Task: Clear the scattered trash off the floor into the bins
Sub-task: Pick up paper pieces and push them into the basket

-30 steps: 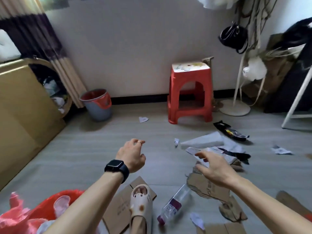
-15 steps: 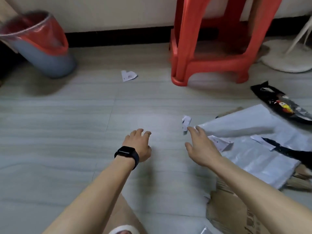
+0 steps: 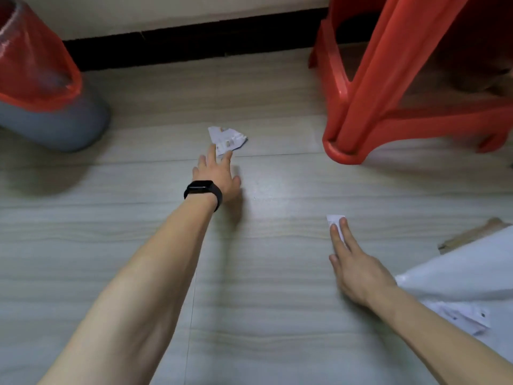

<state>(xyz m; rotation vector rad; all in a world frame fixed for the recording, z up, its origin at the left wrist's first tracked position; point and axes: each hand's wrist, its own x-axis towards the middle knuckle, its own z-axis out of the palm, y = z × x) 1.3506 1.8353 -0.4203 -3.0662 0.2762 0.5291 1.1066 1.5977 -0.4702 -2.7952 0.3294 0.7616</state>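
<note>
A crumpled white paper scrap [image 3: 229, 137] lies on the grey floor between the bin and the stool. My left hand [image 3: 218, 176], with a black watch on the wrist, stretches out flat and its fingertips touch the near edge of that scrap. A smaller white scrap [image 3: 334, 219] lies lower right, and the straight fingers of my right hand [image 3: 354, 262] rest on it. The grey bin with a red liner [image 3: 41, 90] stands at the upper left.
A red plastic stool [image 3: 388, 87] stands at the upper right, its leg close to the scrap. A large white plastic sheet [image 3: 466, 270] and a printed paper piece [image 3: 466, 318] lie at the right edge. A black baseboard runs along the wall.
The view has dropped closer to the floor. My left hand has reached forward to the far scrap, and my right hand has come down onto the small scrap.
</note>
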